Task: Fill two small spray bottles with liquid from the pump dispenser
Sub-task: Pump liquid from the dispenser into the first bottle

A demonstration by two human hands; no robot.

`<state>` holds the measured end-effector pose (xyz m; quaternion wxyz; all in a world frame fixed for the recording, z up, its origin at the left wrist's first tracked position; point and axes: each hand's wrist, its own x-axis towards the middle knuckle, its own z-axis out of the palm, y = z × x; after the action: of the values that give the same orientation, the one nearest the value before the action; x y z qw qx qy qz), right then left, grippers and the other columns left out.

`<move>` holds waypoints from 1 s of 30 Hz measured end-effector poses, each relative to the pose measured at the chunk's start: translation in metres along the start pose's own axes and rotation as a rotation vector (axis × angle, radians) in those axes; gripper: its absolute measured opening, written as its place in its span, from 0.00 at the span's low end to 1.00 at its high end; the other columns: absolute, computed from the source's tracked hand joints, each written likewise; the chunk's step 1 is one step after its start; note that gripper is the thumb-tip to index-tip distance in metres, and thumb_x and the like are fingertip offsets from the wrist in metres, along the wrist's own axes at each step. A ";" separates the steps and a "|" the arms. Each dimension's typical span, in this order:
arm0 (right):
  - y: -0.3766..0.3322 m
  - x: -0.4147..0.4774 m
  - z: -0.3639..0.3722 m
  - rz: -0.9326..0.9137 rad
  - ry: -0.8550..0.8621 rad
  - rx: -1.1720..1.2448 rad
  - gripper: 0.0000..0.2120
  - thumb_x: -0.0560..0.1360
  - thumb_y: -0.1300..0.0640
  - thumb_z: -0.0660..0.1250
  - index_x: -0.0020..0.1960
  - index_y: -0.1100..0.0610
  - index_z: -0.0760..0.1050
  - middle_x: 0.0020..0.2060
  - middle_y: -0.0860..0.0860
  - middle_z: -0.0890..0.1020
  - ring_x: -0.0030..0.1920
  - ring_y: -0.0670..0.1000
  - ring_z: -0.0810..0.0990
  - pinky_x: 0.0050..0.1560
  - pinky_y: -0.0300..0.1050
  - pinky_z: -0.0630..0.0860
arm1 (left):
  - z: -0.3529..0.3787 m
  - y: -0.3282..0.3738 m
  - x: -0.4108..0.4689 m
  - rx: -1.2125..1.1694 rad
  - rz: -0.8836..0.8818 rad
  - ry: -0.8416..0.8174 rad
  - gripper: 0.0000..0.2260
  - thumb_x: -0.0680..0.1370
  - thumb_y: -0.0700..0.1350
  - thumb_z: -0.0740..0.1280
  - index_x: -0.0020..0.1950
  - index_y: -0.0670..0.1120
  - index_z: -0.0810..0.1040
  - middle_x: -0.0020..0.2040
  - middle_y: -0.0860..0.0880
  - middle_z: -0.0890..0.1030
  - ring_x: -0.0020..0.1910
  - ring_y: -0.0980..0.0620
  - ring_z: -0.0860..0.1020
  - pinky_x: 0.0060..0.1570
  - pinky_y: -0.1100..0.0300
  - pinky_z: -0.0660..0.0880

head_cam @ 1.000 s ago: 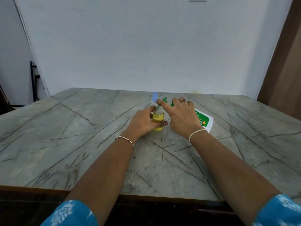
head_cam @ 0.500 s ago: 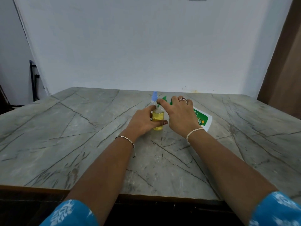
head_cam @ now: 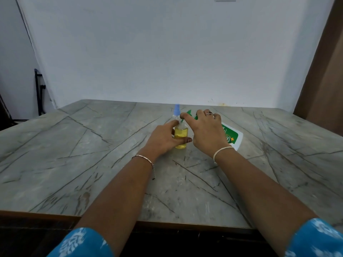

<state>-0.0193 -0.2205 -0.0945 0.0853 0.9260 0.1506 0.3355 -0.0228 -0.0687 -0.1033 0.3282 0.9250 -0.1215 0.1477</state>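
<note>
1. A small bottle (head_cam: 181, 135) with yellow liquid inside stands upright on the table (head_cam: 74, 164), right between the two hands.
2. The left hand (head_cam: 163, 139) holds this small bottle. Its thumb lies across the front of the bottle and its fingers curl round the back, so the bottle sits snug in the hand.
3. The right hand (head_cam: 206, 133) is just to the other side of the small bottle, almost touching it. It lies over the top of a pump bottle (head_cam: 233, 137), with its fingers curled down over it.
4. The first finger of the right hand is stretched out along the green pump (head_cam: 189, 112), and its tip is right above the neck of the small bottle.
5. The pump bottle is white with a green label. It leans over, and its bottom end pokes out past the right wrist.
6. Another small bottle (head_cam: 176, 110) with a blue spray cap stands just behind the left hand's fingertips, on the far side. Most of it is hidden.
7. The right hand wears a ring (head_cam: 209, 113) and a pale string band (head_cam: 220, 150) on the wrist. The left wrist has a thin bracelet (head_cam: 143, 158).
8. Both arms have blue sleeves (head_cam: 79, 243) with white patterns, down near the close edge of the table.
9. The table top is grey stone with dark lines. A plain pale wall (head_cam: 167, 52) stands behind it.
</note>
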 end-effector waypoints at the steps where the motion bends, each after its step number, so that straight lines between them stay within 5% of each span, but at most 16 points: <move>1: -0.001 0.001 0.000 0.002 0.004 0.000 0.37 0.70 0.56 0.71 0.72 0.44 0.55 0.57 0.57 0.74 0.60 0.60 0.72 0.59 0.58 0.69 | 0.000 0.000 0.000 0.002 0.000 -0.001 0.35 0.70 0.60 0.72 0.72 0.47 0.67 0.64 0.45 0.77 0.57 0.48 0.78 0.54 0.60 0.70; 23: 0.000 -0.002 0.002 -0.003 0.017 -0.008 0.36 0.70 0.55 0.71 0.72 0.44 0.55 0.57 0.57 0.74 0.59 0.60 0.73 0.59 0.58 0.70 | -0.001 -0.001 0.000 0.004 -0.004 -0.013 0.37 0.69 0.61 0.72 0.72 0.47 0.66 0.64 0.45 0.77 0.57 0.47 0.78 0.59 0.54 0.75; 30: -0.002 0.000 0.001 -0.011 0.018 -0.007 0.36 0.70 0.55 0.71 0.71 0.44 0.55 0.57 0.57 0.74 0.60 0.60 0.73 0.60 0.58 0.69 | -0.001 0.001 -0.002 0.010 0.017 -0.004 0.34 0.71 0.59 0.72 0.71 0.45 0.67 0.64 0.45 0.77 0.57 0.47 0.77 0.54 0.59 0.71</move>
<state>-0.0193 -0.2192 -0.0957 0.0891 0.9218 0.1552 0.3440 -0.0248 -0.0686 -0.1030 0.3223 0.9258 -0.1292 0.1491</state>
